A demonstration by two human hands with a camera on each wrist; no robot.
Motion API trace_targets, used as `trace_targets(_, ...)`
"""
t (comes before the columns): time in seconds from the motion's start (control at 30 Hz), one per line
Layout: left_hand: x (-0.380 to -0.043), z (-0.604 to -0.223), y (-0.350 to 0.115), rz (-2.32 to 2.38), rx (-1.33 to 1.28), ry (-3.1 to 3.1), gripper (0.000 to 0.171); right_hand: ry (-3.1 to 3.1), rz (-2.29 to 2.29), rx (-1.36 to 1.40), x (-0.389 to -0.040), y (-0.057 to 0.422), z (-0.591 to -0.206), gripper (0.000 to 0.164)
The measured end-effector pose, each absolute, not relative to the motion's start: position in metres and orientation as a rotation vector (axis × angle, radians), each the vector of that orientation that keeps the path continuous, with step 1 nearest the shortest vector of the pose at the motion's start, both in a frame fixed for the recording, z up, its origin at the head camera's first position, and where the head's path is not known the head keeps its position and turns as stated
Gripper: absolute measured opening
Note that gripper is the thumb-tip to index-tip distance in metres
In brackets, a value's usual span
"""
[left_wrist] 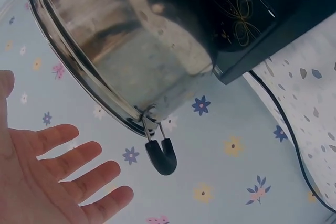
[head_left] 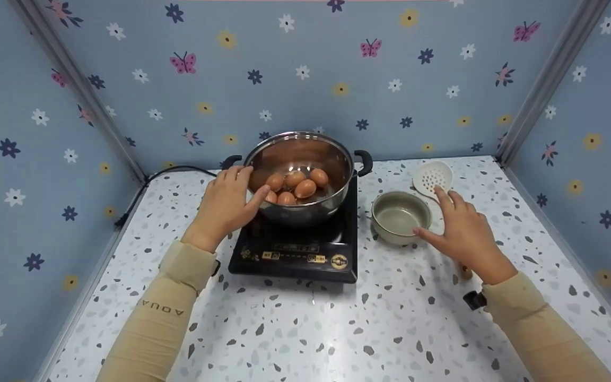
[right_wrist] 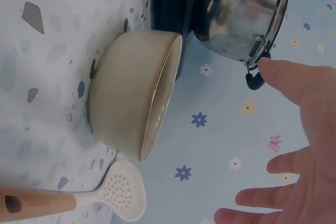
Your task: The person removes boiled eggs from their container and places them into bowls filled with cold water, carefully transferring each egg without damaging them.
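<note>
Holding nothing in L hand (head_left: 225, 201) or R hand (head_left: 464, 233), w/ fingers (left_wrist: 97, 176) spread. If lowering R, avoid bumping round grey-green ceramic bowl (right_wrist: 126, 90), ctr-right.

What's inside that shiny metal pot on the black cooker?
At least six brown eggs show inside the metal pot. Its near side hides the front part of the bottom, so anything lying there cannot be seen.

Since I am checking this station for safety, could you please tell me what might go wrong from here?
The left hand hovers close to the pot, which could burn it if hot. The right hand, near the bowl, might knock it. The eggs sit loose in the pot and may crack if jolted.
</note>
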State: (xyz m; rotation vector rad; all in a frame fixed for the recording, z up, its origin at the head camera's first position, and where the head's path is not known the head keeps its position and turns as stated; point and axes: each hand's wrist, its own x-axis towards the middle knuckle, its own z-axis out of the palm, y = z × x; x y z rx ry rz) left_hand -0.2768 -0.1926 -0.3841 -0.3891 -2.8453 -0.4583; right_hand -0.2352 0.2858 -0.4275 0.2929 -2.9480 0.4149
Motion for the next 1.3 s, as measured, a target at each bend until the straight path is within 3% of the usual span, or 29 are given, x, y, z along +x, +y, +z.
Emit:
trace_targets(0.6, -0.3, -0.385, -0.214, -0.543, -0.306, -2.822, 0.069, -3.05, 0.497, 0.176, -0.239, 0.308, -0.449, 0.11)
trace_targets(1.3, -0.33, -0.376, -0.22, -0.772, -0.138, -2.87, 0.075, -3.236, 0.591, 0.004, -0.247, 0.33, -0.458, 0.119)
